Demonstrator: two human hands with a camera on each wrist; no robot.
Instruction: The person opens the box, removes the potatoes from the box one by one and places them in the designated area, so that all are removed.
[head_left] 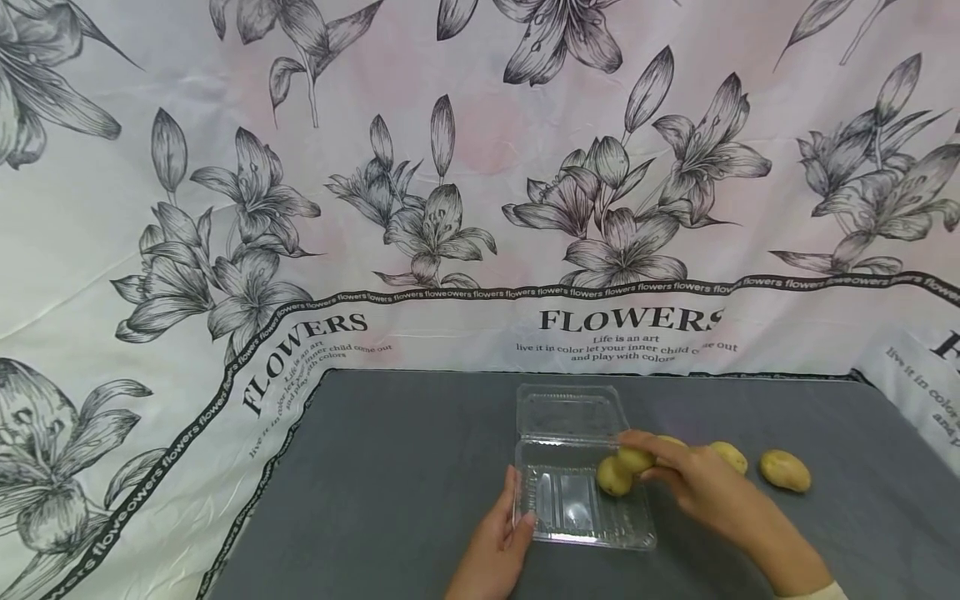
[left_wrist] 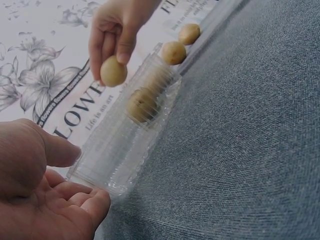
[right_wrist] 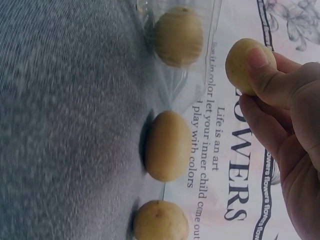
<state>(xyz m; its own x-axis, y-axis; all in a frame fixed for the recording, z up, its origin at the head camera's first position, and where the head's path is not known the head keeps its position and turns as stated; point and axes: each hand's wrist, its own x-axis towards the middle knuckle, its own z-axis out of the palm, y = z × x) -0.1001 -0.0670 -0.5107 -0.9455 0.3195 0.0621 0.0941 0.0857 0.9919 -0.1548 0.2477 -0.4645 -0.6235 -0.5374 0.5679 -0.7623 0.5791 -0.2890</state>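
Observation:
A clear plastic clamshell box stands on the grey cloth with its lid folded back, away from me. My left hand grips the box's left side, its thumb and fingers at the edge in the left wrist view. Above the right part of the box, my right hand pinches a potato between thumb and fingers. Another potato lies inside the box near its right wall. Part of a further potato shows behind my right hand.
Right of the box, two more potatoes lie on the cloth: one potato beside my right hand, partly covered by it, and one potato farther right. A flower-printed curtain hangs behind the grey table surface.

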